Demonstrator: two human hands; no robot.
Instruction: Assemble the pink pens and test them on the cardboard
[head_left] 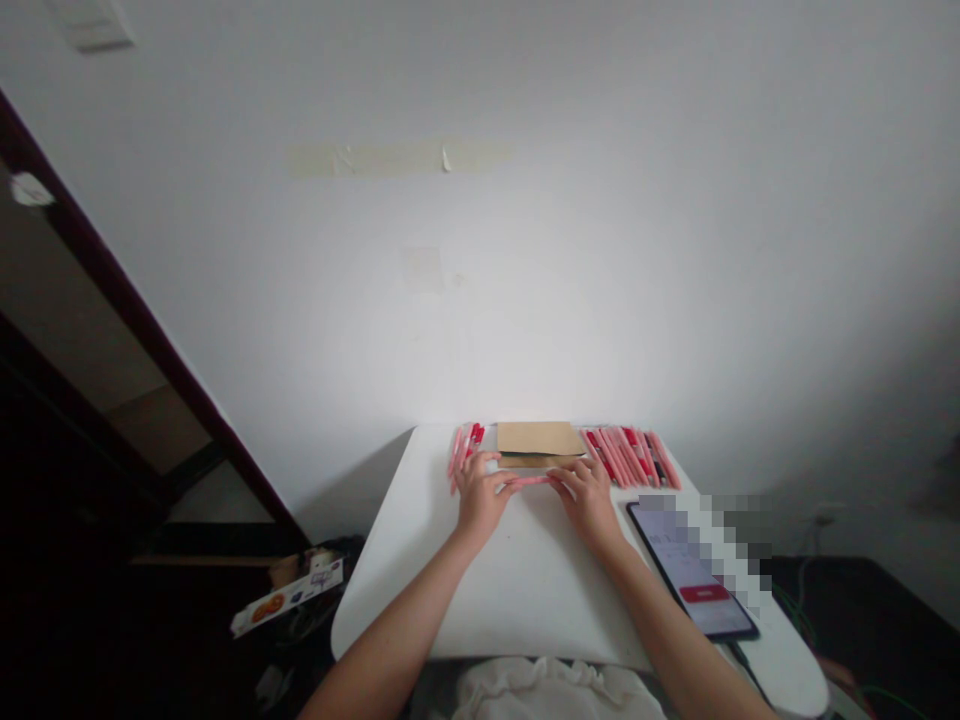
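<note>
My left hand (480, 495) and my right hand (589, 492) meet over the far half of a white table (525, 590). Both pinch the ends of one pink pen (531, 481) held level between them. Just behind the pen lies a brown cardboard box (538, 441), its flap open toward me. A small bunch of pink and red pens (463, 447) lies left of the box. A larger row of pink and red pens (634, 456) is spread out to its right.
A tablet (694, 570) with a lit screen lies on the table's right side, near my right forearm. A white wall rises directly behind the table. On the dark floor to the left lies a printed carton (285, 598).
</note>
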